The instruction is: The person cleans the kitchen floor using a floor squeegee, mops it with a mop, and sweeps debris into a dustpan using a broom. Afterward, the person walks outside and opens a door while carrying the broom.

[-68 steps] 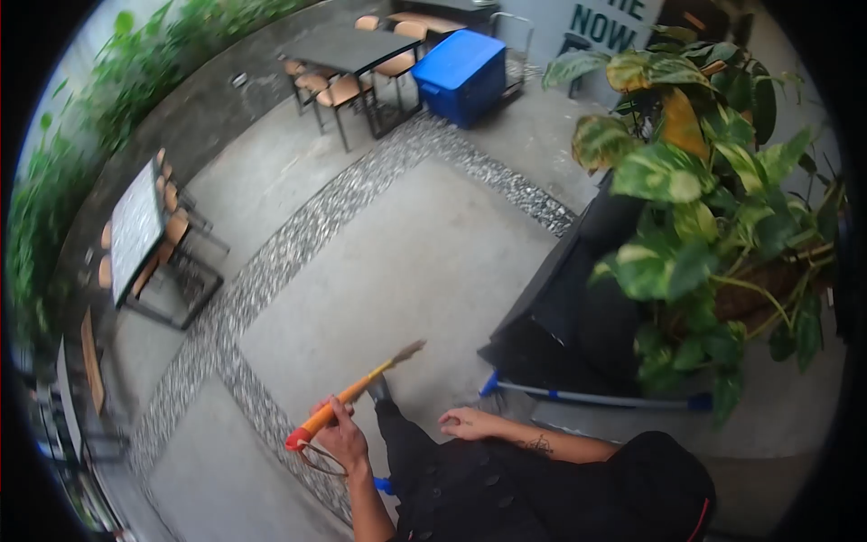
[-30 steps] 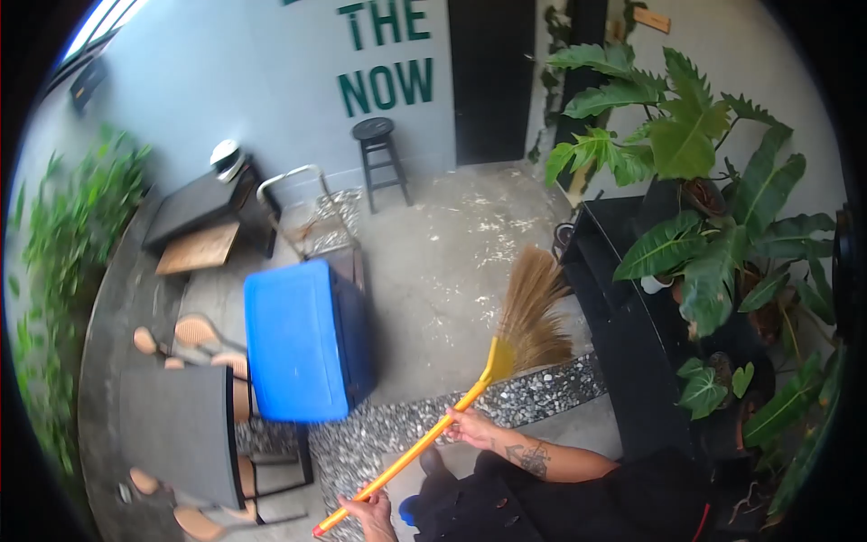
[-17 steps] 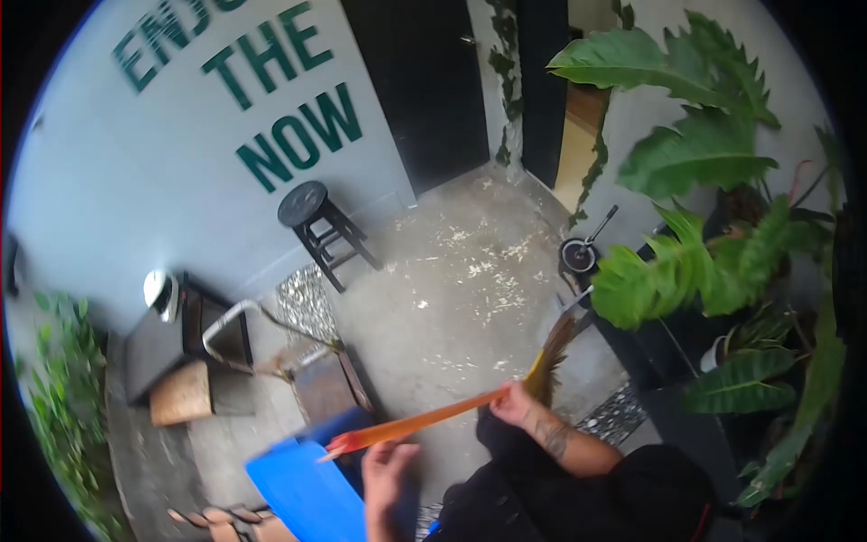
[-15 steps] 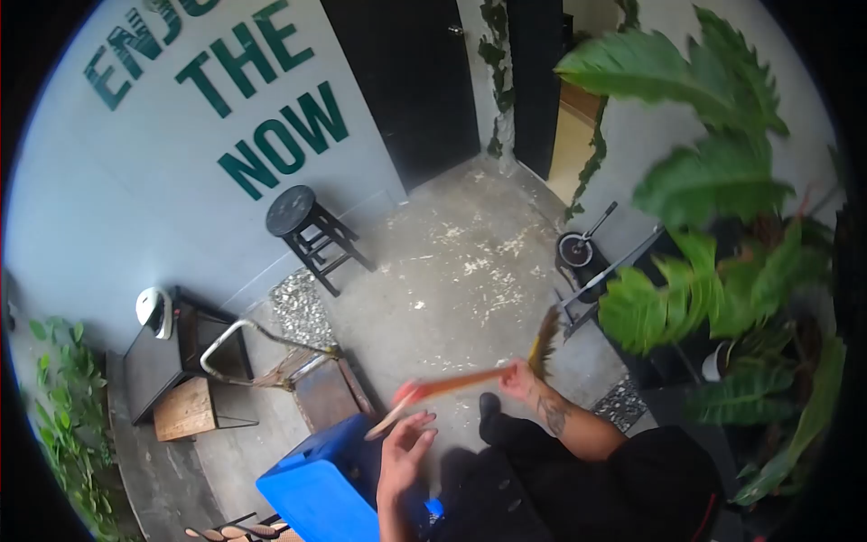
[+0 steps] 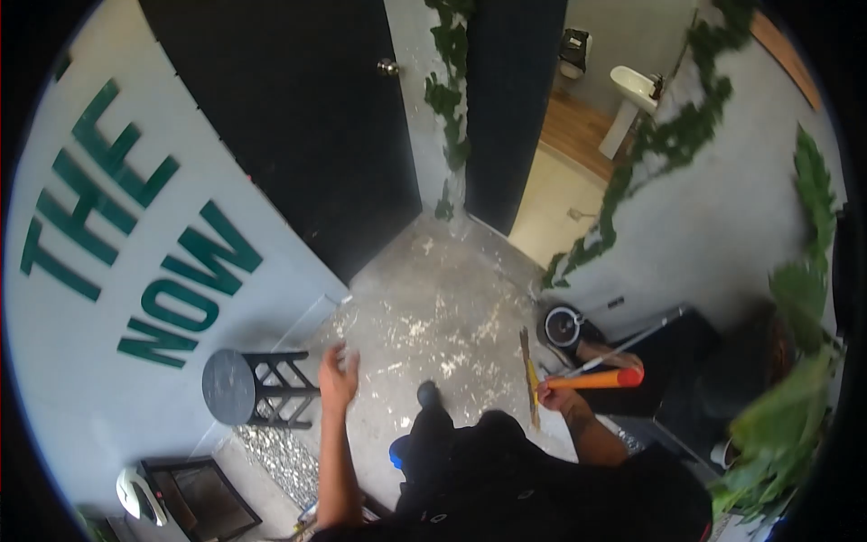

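Observation:
My right hand [image 5: 553, 396] is closed round the orange handle of a broom [image 5: 596, 380], near the broom's head. The handle's round end points to the right. Its yellow head with brown bristles [image 5: 530, 375] is left of the hand, above the concrete floor; whether it touches is unclear. My left hand [image 5: 339, 377] is raised away from the broom, holding nothing, with fingers apart. Pale flakes [image 5: 456, 334] lie scattered over the floor ahead of my feet.
A black stool [image 5: 233, 387] stands left against the lettered wall. At the right are a dark bucket [image 5: 562, 327], a grey pole [image 5: 632, 341] and leafy plants [image 5: 768, 461]. Ahead are a dark door [image 5: 298, 117] and a doorway with a washbasin [image 5: 635, 88]. A white helmet [image 5: 140, 497] sits lower left.
I have stepped forward, and the blue bin has mostly left view. The broom's handle has swung from pointing left to pointing right. My left hand has moved away from its handle end.

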`<state>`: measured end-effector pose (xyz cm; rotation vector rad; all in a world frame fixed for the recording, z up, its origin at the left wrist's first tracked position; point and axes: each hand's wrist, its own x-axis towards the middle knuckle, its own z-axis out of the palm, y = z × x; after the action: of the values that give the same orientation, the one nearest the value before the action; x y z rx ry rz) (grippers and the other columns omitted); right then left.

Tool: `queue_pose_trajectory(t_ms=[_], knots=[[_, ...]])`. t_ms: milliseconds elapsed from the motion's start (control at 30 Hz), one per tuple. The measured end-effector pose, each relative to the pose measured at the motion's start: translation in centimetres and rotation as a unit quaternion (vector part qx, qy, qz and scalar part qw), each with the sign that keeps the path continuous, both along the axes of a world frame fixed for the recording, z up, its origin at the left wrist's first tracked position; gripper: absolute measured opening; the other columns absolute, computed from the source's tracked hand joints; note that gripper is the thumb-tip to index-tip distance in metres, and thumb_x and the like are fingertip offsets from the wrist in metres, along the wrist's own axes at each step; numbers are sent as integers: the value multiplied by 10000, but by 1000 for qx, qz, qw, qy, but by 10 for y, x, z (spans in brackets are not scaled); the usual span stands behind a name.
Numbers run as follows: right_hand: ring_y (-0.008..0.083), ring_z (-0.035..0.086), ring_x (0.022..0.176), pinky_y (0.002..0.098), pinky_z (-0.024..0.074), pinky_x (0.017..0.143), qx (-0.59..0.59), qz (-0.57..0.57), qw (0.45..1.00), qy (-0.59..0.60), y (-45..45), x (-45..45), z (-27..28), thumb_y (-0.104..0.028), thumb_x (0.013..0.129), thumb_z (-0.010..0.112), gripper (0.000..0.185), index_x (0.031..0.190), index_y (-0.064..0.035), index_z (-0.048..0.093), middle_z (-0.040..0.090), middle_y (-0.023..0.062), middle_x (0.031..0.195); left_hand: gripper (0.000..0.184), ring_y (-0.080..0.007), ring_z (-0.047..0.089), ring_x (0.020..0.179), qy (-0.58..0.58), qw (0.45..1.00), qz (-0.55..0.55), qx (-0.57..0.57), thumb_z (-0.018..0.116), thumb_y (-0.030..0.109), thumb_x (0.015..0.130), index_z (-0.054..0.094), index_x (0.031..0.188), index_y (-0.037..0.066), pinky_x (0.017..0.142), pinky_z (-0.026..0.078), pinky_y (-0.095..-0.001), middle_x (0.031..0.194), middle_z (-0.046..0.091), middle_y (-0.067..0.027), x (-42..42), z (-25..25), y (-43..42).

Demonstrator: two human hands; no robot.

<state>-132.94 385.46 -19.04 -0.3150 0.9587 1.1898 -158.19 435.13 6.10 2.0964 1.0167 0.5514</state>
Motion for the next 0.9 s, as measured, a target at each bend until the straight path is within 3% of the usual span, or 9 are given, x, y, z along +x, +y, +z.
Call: queue_pose_trajectory(t_ms=[200,367,500,600,667,700,733,800,900], knots=[[177,603,620,265,493,526,10,-79,997,-22,103,87,56,-222,910,587,234,850,2,558,584,78,701,660,-397,597,1196,-222,846,-39,-484,608,401,996,409,1449,-36,968,550,-487,1374,508,-240,407,81,243],[155,604,554,226,487,452,29,19,999,-31,213,211,56,-164,953,538,181,908,11,557,581,93,690,672,-411,605,1145,-258,840,-17,-478,615,373,981,400,1466,-38,886,600,-478,1467,378,-268,700,117,358],[147,598,531,227,480,415,80,53,995,-35,332,326,63,-198,1003,485,219,1064,-6,573,585,85,707,425,-271,616,964,-263,832,25,-488,639,312,951,561,1218,-10,682,592,-333,1200,549,-156,877,70,458],[153,614,550,249,499,417,189,119,975,-9,416,401,63,-252,1011,533,297,1117,17,601,627,114,766,209,-147,553,734,-327,741,113,-576,625,269,940,585,945,64,502,453,-234,892,575,-45,899,65,464],[145,613,584,246,521,493,264,146,948,99,481,440,34,-249,1030,515,294,1134,13,597,620,92,746,112,-103,511,596,-406,661,-108,-621,603,204,914,613,928,93,447,389,-184,817,600,-36,874,62,477],[130,603,579,231,511,485,256,182,949,12,523,461,70,-238,1040,507,296,1133,33,577,600,68,754,106,-106,506,584,-403,683,-36,-609,600,200,915,611,920,95,429,363,-187,798,598,-31,889,75,491],[114,595,579,210,506,491,121,358,841,-387,543,481,34,-229,1047,509,281,1109,39,566,584,43,766,101,-108,500,572,-395,697,44,-597,597,196,915,609,912,96,411,336,-190,780,596,-26,897,79,507],[99,589,587,198,517,511,251,208,945,-2,618,508,53,-225,1052,505,268,1114,33,548,576,30,780,121,-123,518,576,-405,717,77,-562,608,213,913,598,921,93,416,346,-203,787,598,-40,917,77,566],[87,578,584,201,489,498,239,295,912,-153,717,548,68,-249,1052,515,234,1059,-16,539,574,21,778,189,-145,503,577,-357,759,189,-511,604,265,935,562,970,84,436,353,-225,789,591,-68,927,92,668]])
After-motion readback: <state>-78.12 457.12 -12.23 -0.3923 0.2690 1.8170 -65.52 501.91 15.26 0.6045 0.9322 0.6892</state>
